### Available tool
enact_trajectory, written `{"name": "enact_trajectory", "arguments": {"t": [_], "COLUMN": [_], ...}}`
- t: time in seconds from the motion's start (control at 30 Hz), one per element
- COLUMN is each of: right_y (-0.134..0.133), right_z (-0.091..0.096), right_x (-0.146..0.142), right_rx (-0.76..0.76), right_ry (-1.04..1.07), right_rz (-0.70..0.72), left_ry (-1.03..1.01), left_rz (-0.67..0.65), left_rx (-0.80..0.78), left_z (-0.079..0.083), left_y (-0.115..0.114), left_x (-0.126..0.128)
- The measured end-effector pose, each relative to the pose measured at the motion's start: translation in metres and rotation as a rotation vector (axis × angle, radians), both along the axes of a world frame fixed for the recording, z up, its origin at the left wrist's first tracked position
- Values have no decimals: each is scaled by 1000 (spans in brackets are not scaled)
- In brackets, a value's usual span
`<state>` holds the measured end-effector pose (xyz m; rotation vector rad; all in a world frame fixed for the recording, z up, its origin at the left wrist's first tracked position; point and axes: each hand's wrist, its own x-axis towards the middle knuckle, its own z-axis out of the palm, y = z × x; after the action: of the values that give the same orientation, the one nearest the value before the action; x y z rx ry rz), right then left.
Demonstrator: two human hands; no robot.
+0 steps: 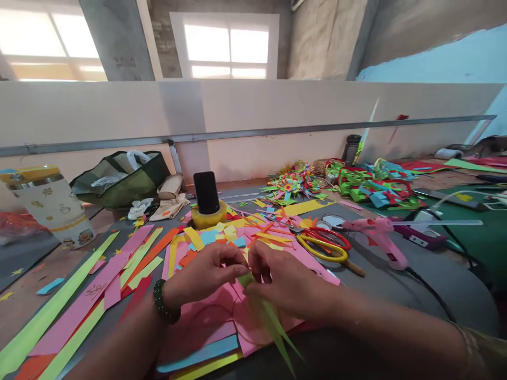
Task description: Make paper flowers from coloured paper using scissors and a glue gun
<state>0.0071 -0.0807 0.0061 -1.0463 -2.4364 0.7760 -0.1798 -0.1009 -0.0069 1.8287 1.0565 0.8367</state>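
Note:
Light green paper strips [273, 327] with pointed ends hang from between my two hands, over pink sheets. My left hand [214, 272], with a dark beaded bracelet [164, 303] at the wrist, pinches the upper end with thumb and finger. Close beside it, my right hand [283, 272] has its fingers curled around the same green paper. The exact fold at the fingertips is partly hidden. Under and behind the hands lie pink paper sheets [198, 330] and small cut pieces in yellow, orange and blue.
Yellow-handled scissors [322, 253] and a pink glue gun [380, 237] lie to the right. A phone [206, 192] stands against a yellow tape roll [209, 215]. Long paper strips [95, 285], a tumbler [51, 206] and a green bag [119, 182] are left; paper ornaments [295, 182] sit behind.

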Motion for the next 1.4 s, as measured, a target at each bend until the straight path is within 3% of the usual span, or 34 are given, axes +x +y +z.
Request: {"name": "enact_trajectory", "arguments": {"t": [0.1, 0.2, 0.3, 0.37, 0.5, 0.6, 0.73, 0.87, 1.0, 1.07, 1.27, 1.4], "right_y": [-2, -1, 0, -1, -5, -6, 1, 9, 7, 4, 4, 15], "right_z": [-6, -7, -6, -8, -16, -20, -22, -21, -18, -20, -35, -31], "right_x": [6, 15, 23, 25, 22, 17, 19, 28, 28, 22, 4, 12], "right_rx": [-131, -229, -40, 119, 388, 484, 460, 446, 327, 217, 8, -63], "right_ry": [85, 137, 102, 53, -121, -198, -213, -244, -216, -234, -136, -95], "right_rz": [65, 190, 196, 174, 369, 495, 435, 363, 9, -95, -23, -24], "left_ry": [-80, -266, -540, -591, -465, -350, -279, -260, -247, -245, -156, 241], "left_rz": [-12, 98, 240, 288, 329, 361, 411, 420, 390, 388, 315, 48], "left_rx": [-48, -89, -62, -56, -161, -212, -221, -225, -241, -236, -162, -48], "left_z": [3, 17, 32, 35, 26, 14, 6, 8, 10, 11, 17, 25], "left_y": [-2, -4, -5, -4, 5, 13, 19, 18, 16, 17, 13, 1], "left_x": [-7, -28, -54, -65, -66, -59, -56, -57, -62, -66, -71, -58]}}
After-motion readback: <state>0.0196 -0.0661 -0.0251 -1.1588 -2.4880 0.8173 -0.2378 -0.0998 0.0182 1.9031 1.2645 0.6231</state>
